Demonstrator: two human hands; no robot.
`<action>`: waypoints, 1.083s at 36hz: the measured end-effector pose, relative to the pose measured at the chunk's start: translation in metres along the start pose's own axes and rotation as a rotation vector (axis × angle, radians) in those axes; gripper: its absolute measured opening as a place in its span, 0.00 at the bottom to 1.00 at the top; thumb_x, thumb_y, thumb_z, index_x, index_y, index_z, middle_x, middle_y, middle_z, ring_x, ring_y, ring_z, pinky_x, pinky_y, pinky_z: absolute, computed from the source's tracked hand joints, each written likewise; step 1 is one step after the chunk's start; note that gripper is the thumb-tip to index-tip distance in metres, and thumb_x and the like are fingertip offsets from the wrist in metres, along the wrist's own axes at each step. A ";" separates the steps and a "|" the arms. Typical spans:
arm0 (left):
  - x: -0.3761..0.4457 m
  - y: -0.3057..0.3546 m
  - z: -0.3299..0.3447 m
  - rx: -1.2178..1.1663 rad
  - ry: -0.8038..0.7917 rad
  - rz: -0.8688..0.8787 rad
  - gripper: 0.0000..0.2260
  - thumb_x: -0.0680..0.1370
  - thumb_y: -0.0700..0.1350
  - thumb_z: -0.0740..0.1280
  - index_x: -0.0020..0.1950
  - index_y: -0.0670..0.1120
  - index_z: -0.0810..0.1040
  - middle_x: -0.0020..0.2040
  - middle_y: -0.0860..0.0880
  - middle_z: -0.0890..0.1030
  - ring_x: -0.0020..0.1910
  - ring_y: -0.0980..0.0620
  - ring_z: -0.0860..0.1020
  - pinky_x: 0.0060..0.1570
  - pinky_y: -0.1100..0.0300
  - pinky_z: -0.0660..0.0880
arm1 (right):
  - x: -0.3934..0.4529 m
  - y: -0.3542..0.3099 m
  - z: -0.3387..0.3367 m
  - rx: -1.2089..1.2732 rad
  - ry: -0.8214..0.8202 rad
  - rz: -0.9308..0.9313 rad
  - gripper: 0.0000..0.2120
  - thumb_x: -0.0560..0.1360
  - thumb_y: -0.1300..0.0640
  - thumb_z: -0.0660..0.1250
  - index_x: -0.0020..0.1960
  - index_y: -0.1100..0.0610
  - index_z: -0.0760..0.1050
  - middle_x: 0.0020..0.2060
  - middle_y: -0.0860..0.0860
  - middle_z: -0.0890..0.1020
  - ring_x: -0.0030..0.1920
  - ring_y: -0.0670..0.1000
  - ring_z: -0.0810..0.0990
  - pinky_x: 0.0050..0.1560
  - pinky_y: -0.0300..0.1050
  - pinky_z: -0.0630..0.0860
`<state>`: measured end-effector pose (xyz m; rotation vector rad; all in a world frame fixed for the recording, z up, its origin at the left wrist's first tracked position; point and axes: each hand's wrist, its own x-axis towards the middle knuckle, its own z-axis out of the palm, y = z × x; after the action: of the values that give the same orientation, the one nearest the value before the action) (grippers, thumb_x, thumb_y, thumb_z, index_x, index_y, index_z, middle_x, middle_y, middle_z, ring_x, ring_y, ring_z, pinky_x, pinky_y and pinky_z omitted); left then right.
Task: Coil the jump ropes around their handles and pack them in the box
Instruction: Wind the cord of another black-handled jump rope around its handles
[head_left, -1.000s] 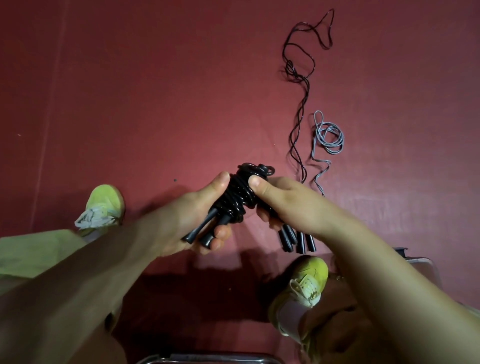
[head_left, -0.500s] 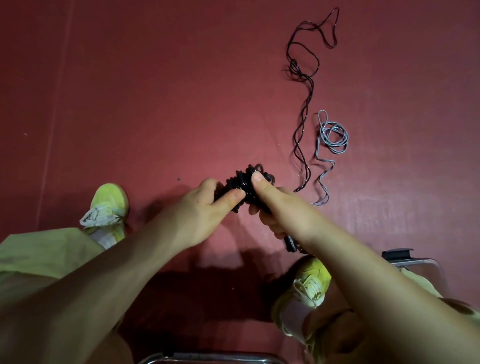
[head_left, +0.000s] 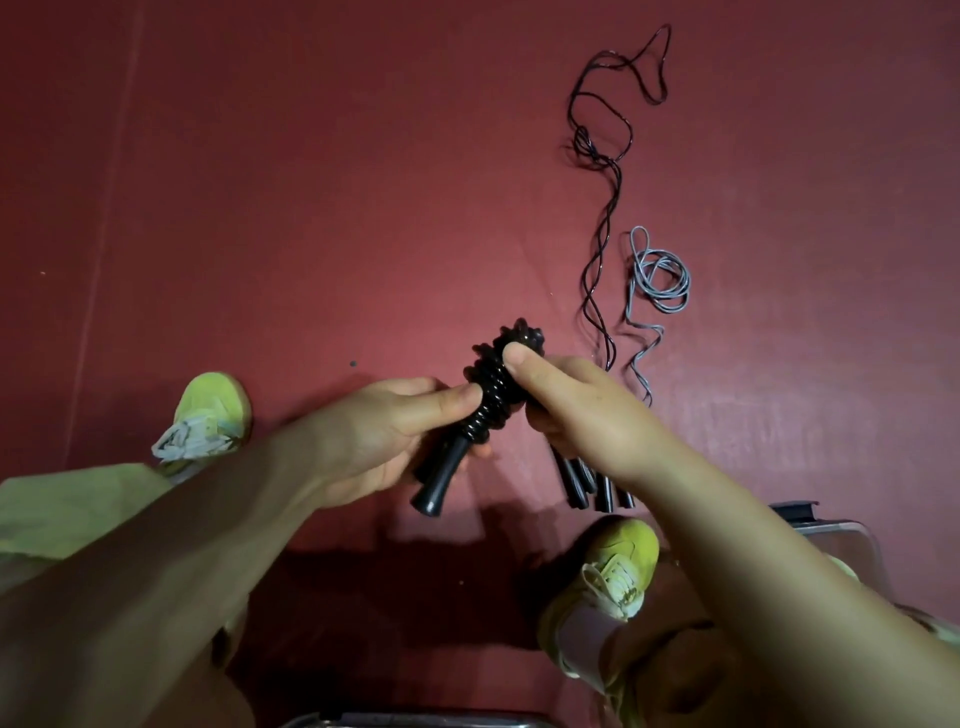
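Observation:
A black jump rope (head_left: 491, 387) is wound in tight coils around its two black handles, whose ends stick out toward me. My left hand (head_left: 384, 436) grips the handles from the left, thumb on the coils. My right hand (head_left: 576, 410) holds the upper part of the bundle, thumb pressed on the coils. Below my right hand, several more black handles (head_left: 589, 480) lie on the red floor. From them a loose black rope (head_left: 602, 208) and a grey rope (head_left: 660, 280) trail away across the floor.
My two yellow-green shoes (head_left: 205, 421) (head_left: 618, 566) stand on the red floor on either side. A metal-rimmed container edge (head_left: 836, 527) shows at the right, and another metal rim (head_left: 415, 719) at the bottom.
The bundle has been turned and lowered so the handle ends show again. My left hand shifted from covering the coils to gripping the handles. My right thumb stays on the coils.

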<state>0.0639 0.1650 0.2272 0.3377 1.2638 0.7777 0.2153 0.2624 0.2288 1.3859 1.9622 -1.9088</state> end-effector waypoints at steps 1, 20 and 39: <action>0.001 -0.001 -0.001 0.008 0.021 0.008 0.17 0.65 0.51 0.67 0.49 0.42 0.76 0.36 0.47 0.83 0.36 0.53 0.81 0.44 0.56 0.73 | -0.001 -0.001 -0.001 -0.006 -0.015 -0.004 0.25 0.72 0.33 0.56 0.36 0.55 0.72 0.18 0.42 0.65 0.19 0.41 0.62 0.25 0.33 0.59; 0.016 -0.015 -0.019 0.568 0.344 0.207 0.26 0.53 0.66 0.70 0.48 0.57 0.74 0.43 0.53 0.81 0.46 0.49 0.81 0.53 0.45 0.76 | -0.004 0.000 0.012 0.030 -0.009 0.125 0.25 0.78 0.37 0.55 0.30 0.54 0.61 0.17 0.44 0.62 0.19 0.45 0.62 0.43 0.55 0.79; 0.002 -0.007 -0.005 -0.107 -0.155 -0.107 0.28 0.71 0.63 0.54 0.54 0.43 0.78 0.43 0.42 0.83 0.40 0.45 0.82 0.40 0.54 0.79 | -0.005 -0.005 0.004 0.171 -0.105 0.011 0.17 0.80 0.46 0.60 0.40 0.58 0.68 0.20 0.43 0.63 0.20 0.43 0.59 0.39 0.50 0.64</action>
<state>0.0614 0.1609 0.2201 0.2372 1.0816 0.7112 0.2127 0.2574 0.2346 1.3001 1.7780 -2.1413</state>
